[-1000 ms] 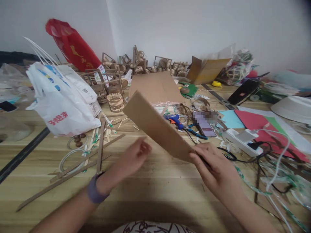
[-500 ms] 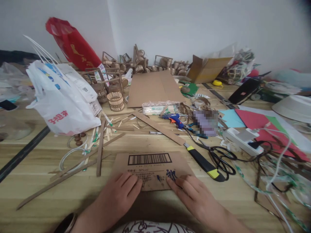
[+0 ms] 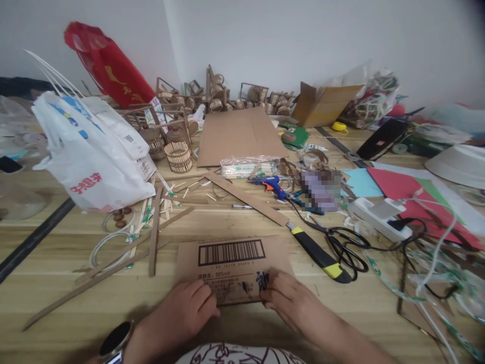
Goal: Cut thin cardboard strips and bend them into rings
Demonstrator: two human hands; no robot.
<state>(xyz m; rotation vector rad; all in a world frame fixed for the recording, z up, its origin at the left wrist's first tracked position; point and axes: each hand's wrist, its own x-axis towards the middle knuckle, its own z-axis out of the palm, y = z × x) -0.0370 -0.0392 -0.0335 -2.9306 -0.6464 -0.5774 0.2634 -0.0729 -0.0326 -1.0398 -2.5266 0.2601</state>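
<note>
Cardboard piece: the printed cardboard panel [image 3: 231, 260] is at the lower centre of the frame, barcode side up, its near edge towards the person; "50%vol" reads clearly under the bars.
Left hand: the left hand [image 3: 191, 306] is on the panel's near left corner, fingers together and bent; from here I can't tell whether the thumb pinches the card or just rests by it.
Right hand: the right hand [image 3: 290, 298] touches the near right corner, fingertips close together beside the blue brush-like lettering; how firmly it holds the card, I can't tell.
Wrist: a dark-faced watch [image 3: 116, 339] sits on the left one, at the lower left of the frame.
Cutting tools: a black and yellow utility knife [image 3: 320, 254] lies right of the panel, its blade end meeting a long cardboard strip [image 3: 246, 197]; black-handled scissors [image 3: 346, 247] lie just beside it.
Mid-frame: a blue glue gun [image 3: 275, 186] rests near a plastic-wrapped bundle of sticks [image 3: 248, 169], with a larger cardboard sheet [image 3: 240, 136] behind.
Left side: a white plastic bag [image 3: 91, 167] stands near a small slatted wooden bucket [image 3: 178, 156].
Right side: a white power strip [image 3: 379, 220] lies by red paper [image 3: 401, 192].
</note>
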